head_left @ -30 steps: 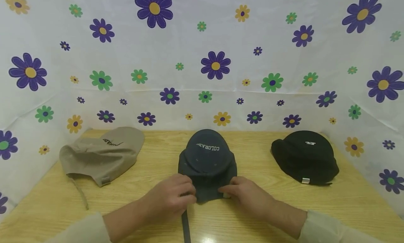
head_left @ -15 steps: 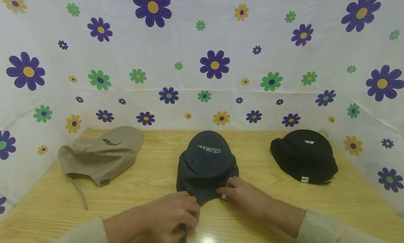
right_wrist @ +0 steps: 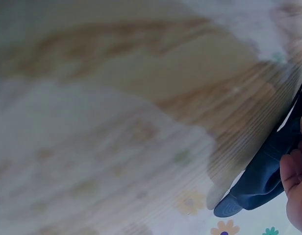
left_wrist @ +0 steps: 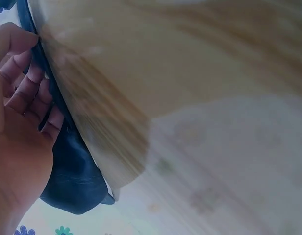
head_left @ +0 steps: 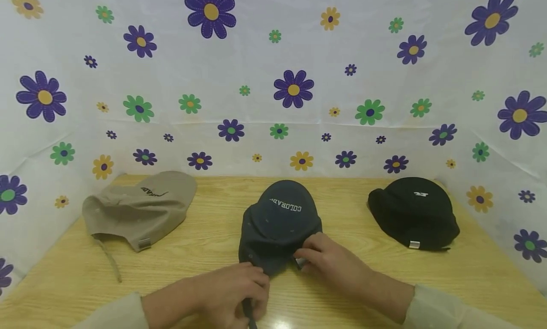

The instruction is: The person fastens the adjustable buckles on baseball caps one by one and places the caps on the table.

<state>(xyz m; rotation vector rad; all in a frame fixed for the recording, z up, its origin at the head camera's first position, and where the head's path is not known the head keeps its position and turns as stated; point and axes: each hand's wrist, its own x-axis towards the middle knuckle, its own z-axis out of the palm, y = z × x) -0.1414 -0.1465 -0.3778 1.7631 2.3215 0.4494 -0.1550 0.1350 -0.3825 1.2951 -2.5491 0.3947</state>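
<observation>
A navy cap [head_left: 278,224] with white COLORADO lettering lies mid-table in the head view, its brim toward the back wall and the lettering upside down. My left hand [head_left: 232,291] is at the cap's near left edge, fingers curled round its dark strap [head_left: 249,313], whose end sticks out below. At the near right edge, my right hand [head_left: 337,267] pinches the cap beside a small buckle [head_left: 301,262], mostly covered by the fingers. Dark cap fabric [left_wrist: 75,171] shows past the fingers in the left wrist view, and the cap's brim [right_wrist: 227,207] in the right wrist view.
A beige cap [head_left: 145,210] with a loose strap [head_left: 112,260] lies at the back left of the wooden table [head_left: 213,215]. On the back right sits a black cap [head_left: 414,215] with a metal buckle [head_left: 414,244]. White flowered cloth [head_left: 256,58] stands behind and at both sides.
My left hand has moved nearer along the strap, and less of the strap shows below it. The navy cap has turned slightly, its lettering shifting right and nearer. My right hand has barely moved.
</observation>
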